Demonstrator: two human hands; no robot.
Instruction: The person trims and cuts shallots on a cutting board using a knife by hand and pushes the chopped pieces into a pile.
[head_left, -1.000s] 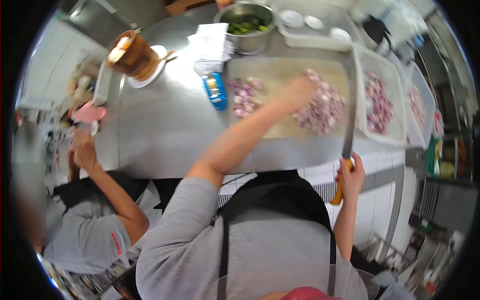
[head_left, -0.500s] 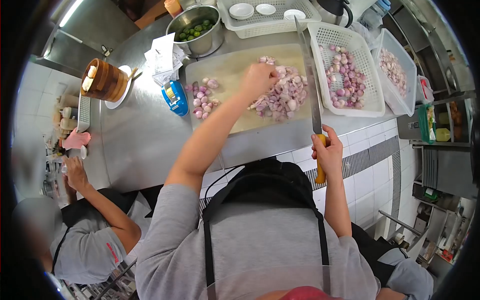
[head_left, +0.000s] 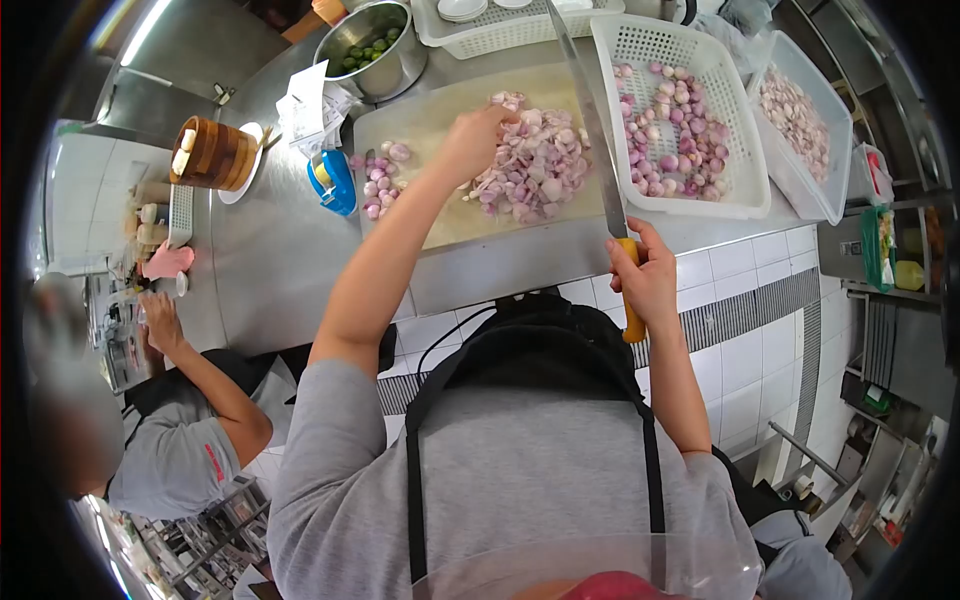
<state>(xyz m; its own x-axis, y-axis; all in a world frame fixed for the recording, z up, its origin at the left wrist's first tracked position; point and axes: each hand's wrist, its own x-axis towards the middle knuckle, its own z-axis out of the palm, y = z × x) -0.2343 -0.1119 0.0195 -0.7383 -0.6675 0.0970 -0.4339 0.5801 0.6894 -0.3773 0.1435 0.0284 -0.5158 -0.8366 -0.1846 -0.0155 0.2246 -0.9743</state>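
My right hand grips the yellow handle of a long-bladed knife. The blade points away from me, just right of the heap of cut shallots. At the heap's upper left edge is my left hand, its fingers curled down; what they hold, if anything, is hidden. Under the heap lies a pale cutting board. Several whole peeled shallots rest on the board's left end.
Right of the board stand a white perforated basket of whole shallots and a clear bin of shallots. Left are a blue tape dispenser, papers, a pot of green limes and a wooden bucket. A co-worker's hand is far left.
My left hand has moved left across the cut shallots to the heap's edge. The right hand still holds the knife upright in view. The whole view has shifted slightly.
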